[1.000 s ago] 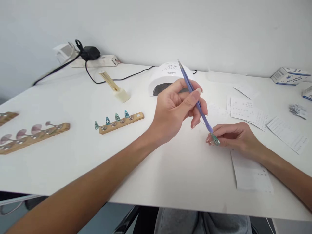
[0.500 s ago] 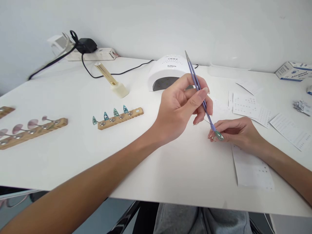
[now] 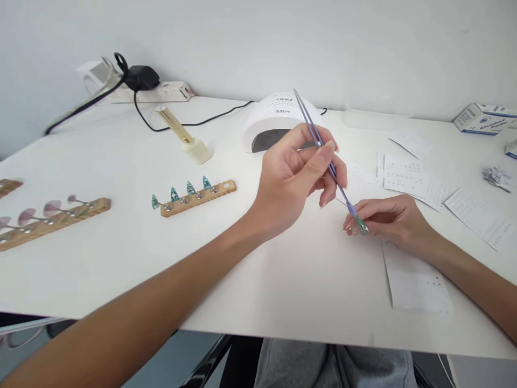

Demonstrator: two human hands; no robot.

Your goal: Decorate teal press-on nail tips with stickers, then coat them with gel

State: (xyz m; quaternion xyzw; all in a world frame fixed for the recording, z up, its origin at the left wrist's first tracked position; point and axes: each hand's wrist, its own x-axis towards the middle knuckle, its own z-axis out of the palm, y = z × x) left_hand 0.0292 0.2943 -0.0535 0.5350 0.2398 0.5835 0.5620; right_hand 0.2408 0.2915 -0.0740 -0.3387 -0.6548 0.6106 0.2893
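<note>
White tabletop (image 3: pixel 242 291) spreads under a lamp (image 3: pixel 283 110). Nearer than the lamp and rightward, a green nail tip (image 3: pixel 362 226) is pinched by the right hand (image 3: pixel 391 218), long axis slanting down-right. Tweezers (image 3: pixel 333 171), gripped by the left hand (image 3: pixel 294 178) before the lamp, point up-left, rear end touching it. Left of the lamp, a wooden holder (image 3: pixel 194 203) bears 4 more tips (image 3: pixel 190 188).

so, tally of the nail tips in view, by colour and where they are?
Pink nail tips on the long wooden strip at left: 4, the leftmost cut by the picture's edge
Blue-green nail tips on the shorter wooden strip: 4
Green nail tip in the right hand: 1
Total: 9
</note>
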